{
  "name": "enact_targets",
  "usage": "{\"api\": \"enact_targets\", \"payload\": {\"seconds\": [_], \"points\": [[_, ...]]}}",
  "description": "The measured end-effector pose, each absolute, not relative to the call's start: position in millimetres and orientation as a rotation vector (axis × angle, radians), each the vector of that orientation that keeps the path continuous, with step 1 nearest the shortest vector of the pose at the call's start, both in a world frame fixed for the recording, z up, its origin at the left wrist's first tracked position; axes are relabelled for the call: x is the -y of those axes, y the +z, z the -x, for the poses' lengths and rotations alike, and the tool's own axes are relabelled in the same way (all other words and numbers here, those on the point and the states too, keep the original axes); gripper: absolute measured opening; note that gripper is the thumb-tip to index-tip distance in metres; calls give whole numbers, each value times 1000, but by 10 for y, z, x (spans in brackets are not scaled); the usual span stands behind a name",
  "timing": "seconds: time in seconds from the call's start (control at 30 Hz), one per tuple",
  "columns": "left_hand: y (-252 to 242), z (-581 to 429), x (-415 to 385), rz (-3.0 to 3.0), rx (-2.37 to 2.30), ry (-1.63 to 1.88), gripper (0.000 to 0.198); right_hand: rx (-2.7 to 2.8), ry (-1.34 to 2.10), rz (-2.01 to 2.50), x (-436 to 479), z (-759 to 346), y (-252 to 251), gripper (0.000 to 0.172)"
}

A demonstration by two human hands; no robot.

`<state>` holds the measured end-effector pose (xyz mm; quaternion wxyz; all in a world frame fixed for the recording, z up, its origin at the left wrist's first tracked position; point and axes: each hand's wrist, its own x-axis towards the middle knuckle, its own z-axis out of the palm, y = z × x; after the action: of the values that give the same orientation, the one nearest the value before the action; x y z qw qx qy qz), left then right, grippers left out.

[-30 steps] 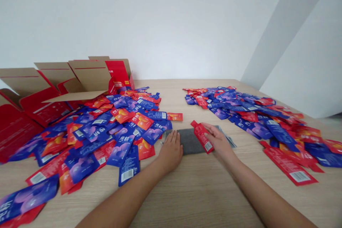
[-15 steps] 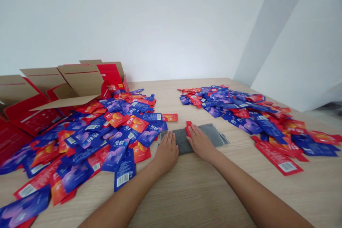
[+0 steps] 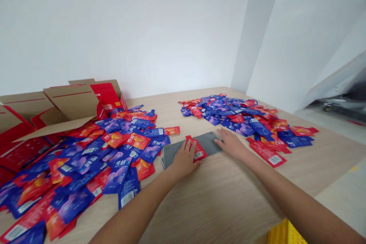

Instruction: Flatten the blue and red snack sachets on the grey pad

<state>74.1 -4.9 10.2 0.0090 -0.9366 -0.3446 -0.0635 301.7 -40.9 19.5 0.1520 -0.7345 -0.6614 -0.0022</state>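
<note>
A folded grey cloth (image 3: 211, 145) lies flat on the table in front of me. On top of it is a single red pouch (image 3: 200, 152) with a barcode near its lower end. My left hand (image 3: 184, 161) rests over the pouch's left side, its fingers spread and lying flat; they cover part of it. Fingers stretched out, my right hand (image 3: 232, 144) is at the cloth's right end, with fingertips touching or just over the edge. It holds nothing.
To my left spreads a large heap of blue and red pouches (image 3: 120, 171), with open red cardboard boxes (image 3: 71, 103) behind. A second pouch heap (image 3: 228, 112) lies at the back right. A yellow plastic crate (image 3: 281, 232) shows below the table's near edge (image 3: 251, 238).
My left hand has moved onto the red pouch. My right hand has left the pouch and shifted to the cloth's right end. The camera has turned right, bringing the yellow crate into view.
</note>
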Motion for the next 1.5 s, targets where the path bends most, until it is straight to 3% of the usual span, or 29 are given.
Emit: {"api": "enact_targets", "payload": {"seconds": [0.1, 0.2, 0.33, 0.5, 0.67, 0.77, 0.9, 1.03, 1.13, 1.27, 1.5], "points": [[56, -827, 65, 2942, 1095, -242, 62, 1710, -201, 2509, 809, -3481, 180, 55], [12, -838, 88, 2987, 1127, -327, 56, 1603, -279, 2727, 1166, -3697, 62, 46], [28, -727, 49, 3097, 1246, -549, 45, 1834, -433, 2607, 1304, -3637, -22, 42], [185, -329, -237, 3021, 1645, -1161, 17, 1840, -218, 2399, 986, -3455, 174, 44], [664, 369, -666, 2686, 1889, -1916, 30, 1585, -2, 2019, 468, -3122, 372, 46], [831, 580, -771, 2609, 1923, -2096, 40, 1625, 224, 1745, 211, -2725, 306, 43], [528, 323, -578, 2898, 1905, -1818, 41, 1649, 402, 1709, 35, -2219, 60, 44], [34, -91, -216, 3137, 1677, -1323, 25, 1838, 105, 1729, 67, -2015, -161, 47], [-166, -213, -52, 3189, 1519, -1027, 38, 2007, -99, 1733, 169, -1968, -236, 44], [-261, -198, -38, 2965, 1241, -476, 46, 2198, -44, 1815, 256, -1897, -230, 44], [-274, -185, -48, 2871, 1182, -365, 47, 2161, -83, 1978, 170, -2071, -188, 46]]}}
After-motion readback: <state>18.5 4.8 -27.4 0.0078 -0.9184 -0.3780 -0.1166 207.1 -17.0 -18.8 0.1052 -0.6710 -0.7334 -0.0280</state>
